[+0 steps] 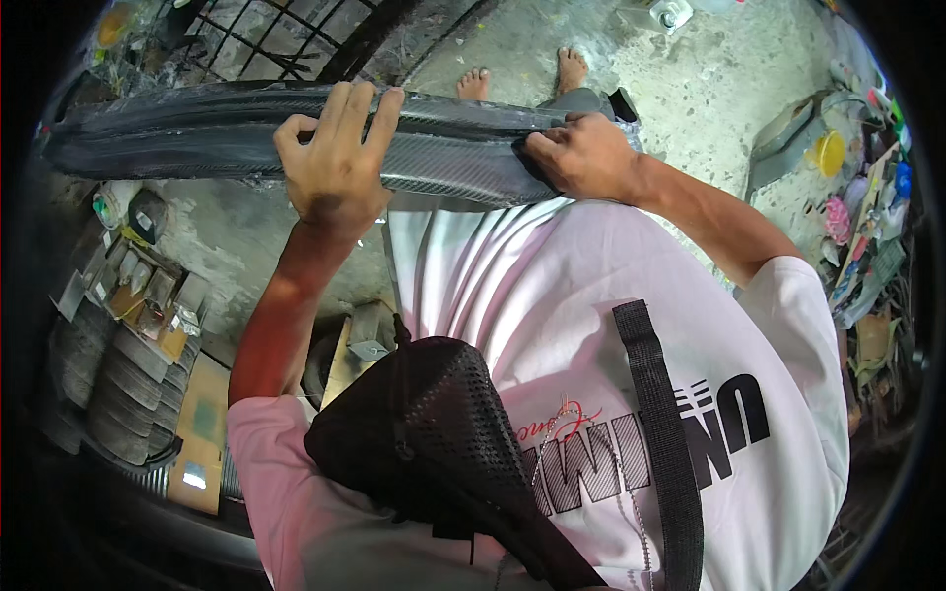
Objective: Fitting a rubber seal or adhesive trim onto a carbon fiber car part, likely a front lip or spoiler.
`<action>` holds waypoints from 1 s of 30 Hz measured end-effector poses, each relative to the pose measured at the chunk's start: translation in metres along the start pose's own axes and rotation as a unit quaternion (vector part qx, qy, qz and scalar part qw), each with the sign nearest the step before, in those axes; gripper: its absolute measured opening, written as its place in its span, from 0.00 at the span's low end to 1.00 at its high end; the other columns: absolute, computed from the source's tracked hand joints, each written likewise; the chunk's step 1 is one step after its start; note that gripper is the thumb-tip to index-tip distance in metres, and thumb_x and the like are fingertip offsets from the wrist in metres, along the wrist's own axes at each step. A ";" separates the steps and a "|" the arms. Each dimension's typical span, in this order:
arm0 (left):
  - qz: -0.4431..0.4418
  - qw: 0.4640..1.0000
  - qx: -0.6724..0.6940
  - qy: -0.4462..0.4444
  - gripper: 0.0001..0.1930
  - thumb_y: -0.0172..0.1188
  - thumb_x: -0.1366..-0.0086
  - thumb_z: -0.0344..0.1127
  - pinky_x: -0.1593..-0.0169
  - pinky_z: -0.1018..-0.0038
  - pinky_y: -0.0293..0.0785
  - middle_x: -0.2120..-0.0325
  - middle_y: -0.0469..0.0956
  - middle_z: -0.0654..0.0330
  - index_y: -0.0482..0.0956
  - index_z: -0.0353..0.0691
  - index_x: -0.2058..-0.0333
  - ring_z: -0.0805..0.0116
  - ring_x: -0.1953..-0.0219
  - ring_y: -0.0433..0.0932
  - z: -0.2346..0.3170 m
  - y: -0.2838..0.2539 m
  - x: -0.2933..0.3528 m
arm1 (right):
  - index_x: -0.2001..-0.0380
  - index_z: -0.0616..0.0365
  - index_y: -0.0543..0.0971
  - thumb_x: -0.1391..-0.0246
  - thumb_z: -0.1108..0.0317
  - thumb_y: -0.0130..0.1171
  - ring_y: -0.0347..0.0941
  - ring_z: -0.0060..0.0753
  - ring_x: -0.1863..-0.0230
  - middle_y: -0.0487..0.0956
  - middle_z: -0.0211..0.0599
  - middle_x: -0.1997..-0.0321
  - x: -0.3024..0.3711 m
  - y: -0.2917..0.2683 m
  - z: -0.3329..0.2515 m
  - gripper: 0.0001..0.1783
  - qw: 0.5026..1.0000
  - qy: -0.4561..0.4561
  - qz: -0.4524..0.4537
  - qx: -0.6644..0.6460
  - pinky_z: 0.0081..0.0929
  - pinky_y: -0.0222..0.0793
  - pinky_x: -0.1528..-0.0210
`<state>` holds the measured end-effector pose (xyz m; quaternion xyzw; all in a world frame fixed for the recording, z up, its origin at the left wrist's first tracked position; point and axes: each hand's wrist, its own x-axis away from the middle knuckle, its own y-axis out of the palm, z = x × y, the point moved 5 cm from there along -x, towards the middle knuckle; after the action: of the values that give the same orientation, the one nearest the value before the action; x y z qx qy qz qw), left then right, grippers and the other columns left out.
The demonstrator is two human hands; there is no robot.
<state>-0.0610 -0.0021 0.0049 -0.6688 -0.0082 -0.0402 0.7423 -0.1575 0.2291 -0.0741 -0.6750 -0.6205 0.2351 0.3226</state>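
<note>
A long black part with a woven carbon-fibre look (453, 163) lies crosswise in front of my body, ridged along its length and dusted with pale marks. My left hand (340, 163) rests on it near the middle, fingers stretched and spread toward its far edge. Near the part's right end, my right hand (581, 158) is closed, knuckles up and fingers curled down against the surface. A dark patch shows beneath those fingers; whether it is a held piece or shadow cannot be made out.
Two bare feet (572, 69) stand on the grey concrete floor beyond the part. A black metal grid (266, 39) is at the far left. Stacked dark curved pieces (128, 384) sit lower left. Mixed clutter (867, 236) lines the right side. A black bag (424, 424) hangs at my chest.
</note>
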 end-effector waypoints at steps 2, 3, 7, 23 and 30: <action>0.007 1.000 -0.003 0.006 0.31 0.69 0.54 0.33 0.52 0.64 0.55 0.50 0.76 0.66 0.80 0.47 0.46 0.70 0.44 0.76 0.000 0.000 0.000 | 0.67 0.56 0.76 0.45 0.67 0.61 0.77 0.52 0.78 0.79 0.41 0.79 0.000 0.000 -0.004 0.06 0.999 -0.038 0.003 0.021 0.49 0.71 0.75; 0.015 1.000 -0.001 0.007 0.31 0.70 0.54 0.33 0.52 0.63 0.54 0.50 0.76 0.65 0.80 0.47 0.46 0.70 0.44 0.75 0.000 0.000 0.000 | 0.67 0.57 0.76 0.46 0.67 0.60 0.77 0.52 0.78 0.79 0.41 0.79 0.000 0.002 -0.005 0.06 0.999 -0.042 0.004 0.026 0.49 0.72 0.74; 0.014 1.000 -0.007 0.016 0.32 0.71 0.55 0.35 0.53 0.63 0.54 0.50 0.76 0.65 0.79 0.47 0.45 0.69 0.44 0.75 0.000 0.000 -0.002 | 0.64 0.57 0.78 0.53 0.68 0.64 0.76 0.47 0.80 0.78 0.37 0.78 0.000 0.006 0.000 0.11 0.999 0.035 -0.008 -0.004 0.42 0.72 0.73; 0.006 0.999 -0.021 0.039 0.43 0.80 0.63 0.39 0.51 0.60 0.58 0.46 0.73 0.63 0.75 0.46 0.43 0.66 0.41 0.72 -0.003 0.010 0.009 | 0.63 0.56 0.82 0.40 0.64 0.58 0.78 0.58 0.75 0.80 0.52 0.76 -0.007 0.010 0.000 0.09 0.990 0.129 -0.038 -0.048 0.48 0.74 0.71; -0.092 0.995 0.004 0.043 0.49 0.80 0.58 0.48 0.34 0.47 0.54 0.37 0.70 0.50 0.71 0.44 0.35 0.53 0.32 0.66 0.002 -0.009 -0.003 | 0.67 0.57 0.78 0.29 0.55 0.57 0.65 0.14 0.68 0.71 0.18 0.69 0.072 0.007 0.041 0.16 0.751 0.354 0.275 -0.485 0.23 0.63 0.66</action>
<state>-0.0648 -0.0007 0.0140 -0.6601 -0.0374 -0.1368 0.7377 -0.1736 0.3061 -0.1010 -0.9172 -0.2802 -0.2745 0.0695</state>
